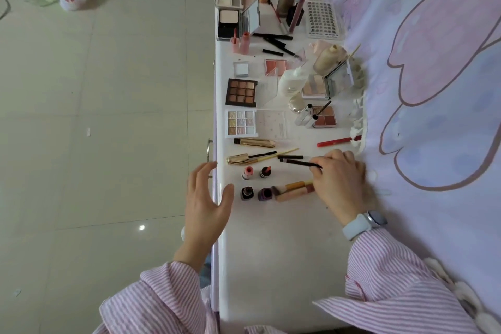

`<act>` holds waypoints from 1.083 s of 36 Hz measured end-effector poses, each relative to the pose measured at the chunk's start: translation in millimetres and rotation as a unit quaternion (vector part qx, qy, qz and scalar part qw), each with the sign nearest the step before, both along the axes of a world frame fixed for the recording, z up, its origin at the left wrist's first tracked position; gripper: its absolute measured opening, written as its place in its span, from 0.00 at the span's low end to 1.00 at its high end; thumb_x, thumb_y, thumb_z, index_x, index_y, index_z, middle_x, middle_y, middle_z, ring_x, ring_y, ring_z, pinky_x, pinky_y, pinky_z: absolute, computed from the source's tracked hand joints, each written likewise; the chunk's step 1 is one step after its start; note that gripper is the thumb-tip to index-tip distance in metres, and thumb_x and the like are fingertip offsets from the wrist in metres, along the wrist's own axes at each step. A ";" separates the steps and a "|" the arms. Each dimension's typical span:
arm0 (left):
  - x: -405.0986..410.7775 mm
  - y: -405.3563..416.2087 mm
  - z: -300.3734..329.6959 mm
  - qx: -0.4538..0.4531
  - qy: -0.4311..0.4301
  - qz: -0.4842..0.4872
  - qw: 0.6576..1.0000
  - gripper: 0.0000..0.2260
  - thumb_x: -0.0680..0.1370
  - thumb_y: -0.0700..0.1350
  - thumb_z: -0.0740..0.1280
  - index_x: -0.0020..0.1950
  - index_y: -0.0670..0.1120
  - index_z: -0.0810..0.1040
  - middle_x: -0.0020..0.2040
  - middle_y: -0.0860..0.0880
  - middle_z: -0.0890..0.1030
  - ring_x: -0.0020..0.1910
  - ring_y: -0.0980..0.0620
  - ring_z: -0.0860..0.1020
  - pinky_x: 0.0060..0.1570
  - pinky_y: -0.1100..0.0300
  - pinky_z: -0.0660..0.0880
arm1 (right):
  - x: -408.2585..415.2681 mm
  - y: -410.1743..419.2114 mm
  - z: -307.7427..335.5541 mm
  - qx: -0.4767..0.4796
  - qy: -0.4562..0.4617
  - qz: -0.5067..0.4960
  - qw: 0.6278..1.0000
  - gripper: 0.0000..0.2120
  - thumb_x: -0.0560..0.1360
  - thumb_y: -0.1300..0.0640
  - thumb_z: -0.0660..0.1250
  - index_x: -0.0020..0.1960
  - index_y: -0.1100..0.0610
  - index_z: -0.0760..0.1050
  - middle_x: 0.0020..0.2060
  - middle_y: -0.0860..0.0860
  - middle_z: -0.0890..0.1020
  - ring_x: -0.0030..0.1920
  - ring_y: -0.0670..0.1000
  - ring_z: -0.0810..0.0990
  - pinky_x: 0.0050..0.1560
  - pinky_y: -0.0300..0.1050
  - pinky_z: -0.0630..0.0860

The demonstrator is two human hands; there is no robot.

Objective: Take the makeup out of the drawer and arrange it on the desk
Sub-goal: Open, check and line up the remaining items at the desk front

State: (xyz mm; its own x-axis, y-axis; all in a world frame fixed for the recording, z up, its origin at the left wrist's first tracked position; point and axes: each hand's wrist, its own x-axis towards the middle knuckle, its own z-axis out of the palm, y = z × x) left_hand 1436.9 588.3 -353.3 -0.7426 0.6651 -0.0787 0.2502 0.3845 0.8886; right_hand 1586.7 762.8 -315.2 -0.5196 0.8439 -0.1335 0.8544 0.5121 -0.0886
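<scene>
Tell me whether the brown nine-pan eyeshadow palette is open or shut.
Open. The brown palette lies flat on the desk with all nine pans exposed; its clear lid is folded out to the side.

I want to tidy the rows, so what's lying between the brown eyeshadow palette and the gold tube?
In the head view, one thing: the pale glitter palette lies between the brown eyeshadow palette and the gold tube.

A home bedroom — white vanity desk (271, 252) crowded with makeup, cartoon-print bedspread (433, 89) alongside, tiled floor (95, 116).
</scene>
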 end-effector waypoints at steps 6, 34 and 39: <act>8.2 -21.3 -29.6 -0.090 0.002 -0.086 0.992 0.38 0.67 0.62 0.58 0.73 0.45 0.59 0.72 0.50 0.62 0.69 0.54 0.59 0.68 0.55 0.58 | -2.6 -1.0 -19.0 -0.012 -0.031 0.024 0.999 0.13 0.77 0.53 0.60 0.59 0.47 0.77 0.53 0.49 0.76 0.57 0.53 0.67 0.53 0.48 0.61; 7.4 -17.0 -36.7 -0.265 0.105 -0.186 0.940 0.43 0.72 0.66 0.59 0.76 0.51 0.38 0.76 0.55 0.41 0.75 0.49 0.41 0.72 0.49 0.47 | -19.4 56.4 -23.1 0.068 -0.228 0.130 0.963 0.14 0.75 0.69 0.53 0.59 0.65 0.68 0.56 0.61 0.72 0.58 0.60 0.70 0.45 0.49 0.72; 8.0 -17.7 -33.5 -0.274 0.105 -0.184 0.938 0.42 0.74 0.64 0.61 0.76 0.51 0.37 0.76 0.55 0.40 0.75 0.50 0.40 0.72 0.50 0.47 | -15.4 51.3 -20.0 0.148 -0.141 0.144 0.968 0.12 0.53 0.74 0.74 0.33 0.67 0.73 0.28 0.61 0.75 0.29 0.59 0.76 0.23 0.43 0.70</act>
